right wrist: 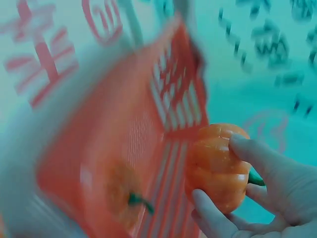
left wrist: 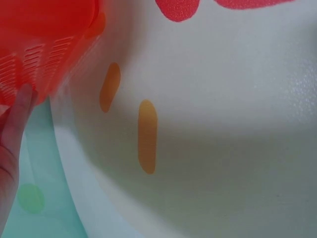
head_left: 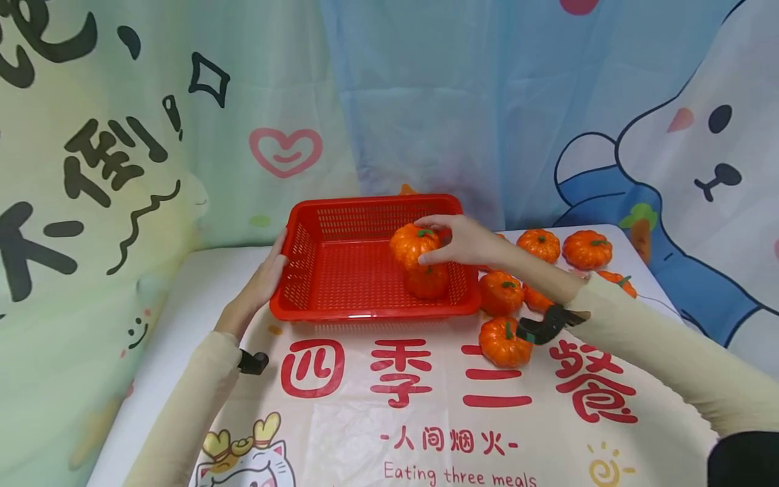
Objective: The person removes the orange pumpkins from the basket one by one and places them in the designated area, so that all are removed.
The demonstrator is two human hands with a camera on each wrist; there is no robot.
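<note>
A red plastic basket (head_left: 359, 314) with slotted walls stands on the table. Over its right half, my right hand (head_left: 462, 241) grips a small orange pumpkin (head_left: 409, 245) with a green stem; in the right wrist view thumb and fingers surround this pumpkin (right wrist: 218, 168). Another pumpkin (head_left: 426, 283) lies inside the basket, partly hidden under the held one. My left hand (head_left: 262, 281) touches the basket's left side. One fairly straight finger lies against the slotted wall in the left wrist view, while the rest of that hand is mostly out of frame.
Several more pumpkins lie right of the basket, among them one near the front (head_left: 505, 343) and one at the back (head_left: 587, 249). My right forearm covers some of them. A printed cloth (head_left: 341, 433) covers the table, and a patterned curtain (head_left: 426, 108) hangs behind.
</note>
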